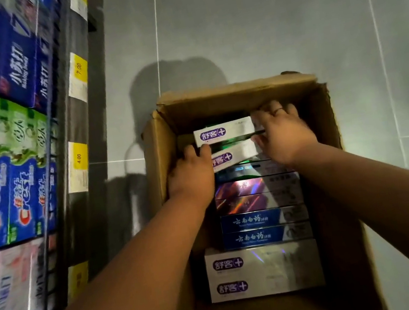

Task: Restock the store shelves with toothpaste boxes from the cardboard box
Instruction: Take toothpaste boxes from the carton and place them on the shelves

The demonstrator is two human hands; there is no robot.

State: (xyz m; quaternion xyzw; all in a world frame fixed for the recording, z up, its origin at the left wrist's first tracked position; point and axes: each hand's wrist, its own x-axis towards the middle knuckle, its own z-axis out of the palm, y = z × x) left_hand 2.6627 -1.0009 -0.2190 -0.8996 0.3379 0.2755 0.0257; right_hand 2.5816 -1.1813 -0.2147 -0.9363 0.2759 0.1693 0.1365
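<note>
An open cardboard box (161, 146) stands on the floor, filled with toothpaste boxes lying flat. My left hand (191, 173) and my right hand (282, 131) both reach into its far end and grip the two ends of a white and purple toothpaste box (224, 131). A second white and purple box (233, 155) lies tilted just below it, between my hands. Nearer to me lie shiny purple boxes (242, 189), two blue boxes (253, 221) and two more white and purple boxes (262, 270).
Store shelves (3, 135) run along the left, packed with blue, green and pink toothpaste boxes, with yellow price tags (78, 76) on the shelf edges. Grey floor tiles (256, 22) surround the cardboard box.
</note>
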